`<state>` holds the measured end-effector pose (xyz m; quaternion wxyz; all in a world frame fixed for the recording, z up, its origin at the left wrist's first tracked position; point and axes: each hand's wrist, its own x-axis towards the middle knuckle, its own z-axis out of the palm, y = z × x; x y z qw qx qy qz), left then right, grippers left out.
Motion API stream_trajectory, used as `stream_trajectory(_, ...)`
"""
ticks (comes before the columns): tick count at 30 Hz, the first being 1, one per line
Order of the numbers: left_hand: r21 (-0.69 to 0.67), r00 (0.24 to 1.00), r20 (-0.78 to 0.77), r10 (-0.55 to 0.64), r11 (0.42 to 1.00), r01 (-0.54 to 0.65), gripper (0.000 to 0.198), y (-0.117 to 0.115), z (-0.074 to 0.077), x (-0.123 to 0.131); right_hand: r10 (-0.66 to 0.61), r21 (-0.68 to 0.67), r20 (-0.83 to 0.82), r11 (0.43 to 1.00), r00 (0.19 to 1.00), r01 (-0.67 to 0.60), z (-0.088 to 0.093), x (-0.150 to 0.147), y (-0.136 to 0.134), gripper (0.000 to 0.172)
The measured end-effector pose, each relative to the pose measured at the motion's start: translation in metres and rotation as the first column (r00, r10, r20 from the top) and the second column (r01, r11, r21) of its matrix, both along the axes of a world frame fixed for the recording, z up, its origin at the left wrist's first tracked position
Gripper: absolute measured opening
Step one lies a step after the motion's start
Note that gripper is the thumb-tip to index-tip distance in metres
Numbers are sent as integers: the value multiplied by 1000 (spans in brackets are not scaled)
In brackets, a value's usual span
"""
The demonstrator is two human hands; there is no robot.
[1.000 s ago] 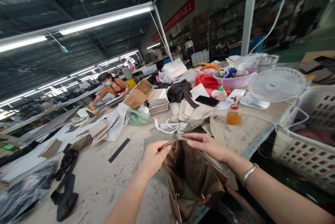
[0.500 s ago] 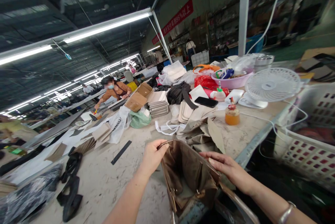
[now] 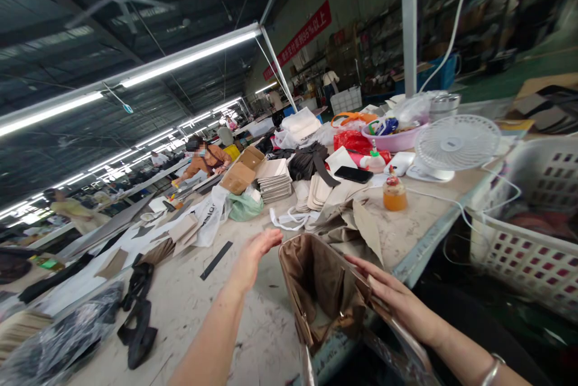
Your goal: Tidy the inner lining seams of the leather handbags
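Brown fabric bag in the head view, right at the edge of the table, mouth gaping up towards the camera. The long axis of the opening runs from the far side back towards the wearer, drifting a bit right at the near end. Left hand is loose, fingers out straight just beside the far-left corner. Right hand lies along the right rim, honestly can't tell if it's pinching. Crumpled grey-brown cloth sits just beyond.

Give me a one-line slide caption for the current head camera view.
Right hand against an open brown bag, left hand open beside it, at a cluttered worktable.
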<state>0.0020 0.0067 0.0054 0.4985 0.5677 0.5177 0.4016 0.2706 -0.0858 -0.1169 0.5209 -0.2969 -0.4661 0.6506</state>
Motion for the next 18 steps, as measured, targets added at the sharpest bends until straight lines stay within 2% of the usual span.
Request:
stream_trajectory(3, 96, 979, -199, -39, 994, 59, 40, -4, 0, 8, 1, -20, -80, 1000, 997, -3, 3, -5, -4, 48)
stream_trajectory(5, 104, 946, -318, -68, 989, 106, 41, -6, -2, 12, 5, -9, -94, 1000, 996, -6, 7, -8, -7, 55)
stream_trajectory(7, 85, 923, -367, -114, 984, 155, 39, -6, -4, 15, 0, 24, -57, 1000, 998, 1, 10, -8, -11, 65)
stream_trajectory(11, 52, 907, -400, -130, 985, 165, 36, -3, -5, 14, -35, 84, 163, 996, 986, 22, 13, -6, -12, 77)
stream_trajectory(15, -10, 909, -385, -162, 985, 172, 34, 0, 0, 9, -135, 104, 319, 989, 938, 107, 21, 2, -4, 68)
stream_trajectory(18, -49, 915, -357, -191, 981, 186, 28, 0, 3, 8, -233, 140, 525, 972, 819, 187, 37, 5, 2, 65)
